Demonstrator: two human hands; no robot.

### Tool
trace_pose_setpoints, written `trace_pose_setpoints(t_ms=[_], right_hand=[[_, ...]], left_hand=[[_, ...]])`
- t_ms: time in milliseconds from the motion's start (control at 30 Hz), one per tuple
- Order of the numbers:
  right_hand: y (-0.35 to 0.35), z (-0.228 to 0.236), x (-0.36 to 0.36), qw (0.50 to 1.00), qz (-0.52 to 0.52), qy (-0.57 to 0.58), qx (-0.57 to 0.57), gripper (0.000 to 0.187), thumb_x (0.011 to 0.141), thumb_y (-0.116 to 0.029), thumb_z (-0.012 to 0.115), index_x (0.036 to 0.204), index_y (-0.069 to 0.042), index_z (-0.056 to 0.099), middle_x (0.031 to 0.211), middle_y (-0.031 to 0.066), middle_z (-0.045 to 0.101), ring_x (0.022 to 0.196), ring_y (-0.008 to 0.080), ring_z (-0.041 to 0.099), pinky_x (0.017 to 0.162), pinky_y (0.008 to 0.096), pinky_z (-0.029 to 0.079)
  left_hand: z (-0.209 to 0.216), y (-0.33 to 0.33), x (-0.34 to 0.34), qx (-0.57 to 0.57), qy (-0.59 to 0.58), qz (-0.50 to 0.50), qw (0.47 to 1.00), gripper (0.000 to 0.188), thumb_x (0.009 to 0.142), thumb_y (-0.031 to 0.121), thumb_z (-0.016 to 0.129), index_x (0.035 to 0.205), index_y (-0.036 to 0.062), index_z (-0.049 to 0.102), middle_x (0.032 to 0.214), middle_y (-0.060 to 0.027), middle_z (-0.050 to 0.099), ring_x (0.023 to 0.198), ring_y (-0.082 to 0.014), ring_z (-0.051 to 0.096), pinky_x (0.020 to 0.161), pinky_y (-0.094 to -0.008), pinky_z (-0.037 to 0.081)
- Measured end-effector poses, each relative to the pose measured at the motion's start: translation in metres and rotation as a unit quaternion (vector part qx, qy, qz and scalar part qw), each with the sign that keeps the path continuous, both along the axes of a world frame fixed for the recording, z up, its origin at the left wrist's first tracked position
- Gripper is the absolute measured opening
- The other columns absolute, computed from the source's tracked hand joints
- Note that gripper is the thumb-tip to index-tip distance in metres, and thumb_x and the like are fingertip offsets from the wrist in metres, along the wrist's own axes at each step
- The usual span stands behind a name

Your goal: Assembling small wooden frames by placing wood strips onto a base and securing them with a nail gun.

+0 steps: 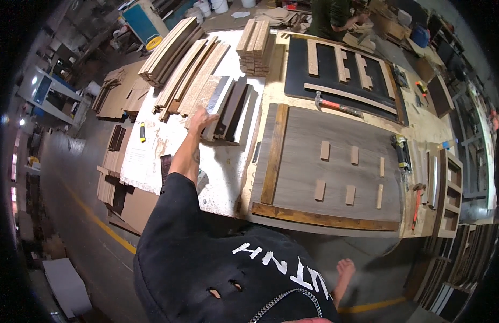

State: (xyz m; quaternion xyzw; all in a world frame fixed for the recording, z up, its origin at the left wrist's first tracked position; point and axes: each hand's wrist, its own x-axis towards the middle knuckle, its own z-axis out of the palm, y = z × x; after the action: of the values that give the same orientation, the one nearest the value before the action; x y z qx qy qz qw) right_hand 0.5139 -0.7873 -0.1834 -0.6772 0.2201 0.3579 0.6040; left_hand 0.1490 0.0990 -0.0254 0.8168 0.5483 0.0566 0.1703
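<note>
Wooden strips and dark laminate offcuts (228, 110) leaning in a row on the white table (169, 156), left hand (202, 119) laid flat on their near ends, fingers spread, touching the pale speckled strip (209, 97) at the left of the row. Grip of that hand open, closed round nothing, palm resting on the board ends. Right hand (345, 267) low in view, hanging near the floor beside the table edge, well apart from any piece; fingers loosely curled, too small and blurred to tell more, nothing seen in it. Longer light-wood slats (179, 64) fanned out just beyond the left hand, and a stack of short blocks (253, 46) past them. Grey wood-grain panel (335, 167) lying to the right, framed on its left and near sides by brown battens, with small pale wooden blocks (325, 149) set apart in two rows on it. Black panel (335, 70) farther back carrying pale strips, a hammer with an orange handle (338, 105) at its near edge. Another person (335, 16) bent over at the far end of the table.
</note>
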Motion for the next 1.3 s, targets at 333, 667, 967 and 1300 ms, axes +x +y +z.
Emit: trace_pose_setpoints(t_ms=[333, 667, 967, 1300], right_hand=[[0.117, 0.078, -0.026, 0.991, 0.064, -0.050, -0.105, 0.042, 0.093, -0.024, 0.050, 0.128, -0.001, 0.055, 0.102, 0.0129, 0.066, 0.085, 0.0226, 0.066, 0.070, 0.0344, 0.055], [0.172, 0.098, -0.045, 0.990, 0.048, -0.115, -0.064, 0.031, 0.097, -0.022, 0.055, 0.120, -0.001, 0.058, 0.097, 0.0138, 0.068, 0.079, 0.0223, 0.068, 0.062, 0.0315, 0.057], [0.183, 0.130, -0.003, 0.978, 0.054, -0.188, -0.070, 0.026, 0.096, -0.022, 0.055, 0.117, -0.009, 0.059, 0.096, 0.0084, 0.067, 0.080, 0.0184, 0.066, 0.064, 0.0292, 0.054], [0.314, 0.190, -0.008, 0.937, 0.150, -0.315, 0.013, 0.029, 0.099, -0.017, 0.054, 0.120, 0.002, 0.058, 0.103, 0.0115, 0.067, 0.089, 0.0203, 0.066, 0.078, 0.0315, 0.055]], left_hand=[[0.027, 0.003, -0.009, -0.052, -0.059, 0.080, 0.994, 0.059, 0.067, 0.050, 0.079, 0.080, -0.0066, 0.068, 0.075, -0.0179, 0.068, 0.072, -0.0306, 0.067, 0.061, -0.0369, 0.053], [0.058, 0.021, -0.015, -0.258, -0.046, 0.116, 0.958, 0.079, 0.055, 0.041, 0.092, 0.109, -0.0097, 0.066, 0.107, -0.0229, 0.068, 0.098, -0.0319, 0.067, 0.083, -0.0372, 0.053], [0.097, 0.007, -0.026, -0.352, -0.117, 0.098, 0.923, 0.071, 0.069, 0.038, 0.083, 0.114, -0.0129, 0.062, 0.117, -0.0261, 0.064, 0.106, -0.0319, 0.063, 0.087, -0.0429, 0.050], [0.115, -0.087, -0.029, -0.412, -0.543, 0.004, 0.732, 0.059, 0.070, 0.033, 0.079, 0.112, 0.0005, 0.055, 0.094, -0.0130, 0.065, 0.086, -0.0239, 0.066, 0.076, -0.0371, 0.057]])
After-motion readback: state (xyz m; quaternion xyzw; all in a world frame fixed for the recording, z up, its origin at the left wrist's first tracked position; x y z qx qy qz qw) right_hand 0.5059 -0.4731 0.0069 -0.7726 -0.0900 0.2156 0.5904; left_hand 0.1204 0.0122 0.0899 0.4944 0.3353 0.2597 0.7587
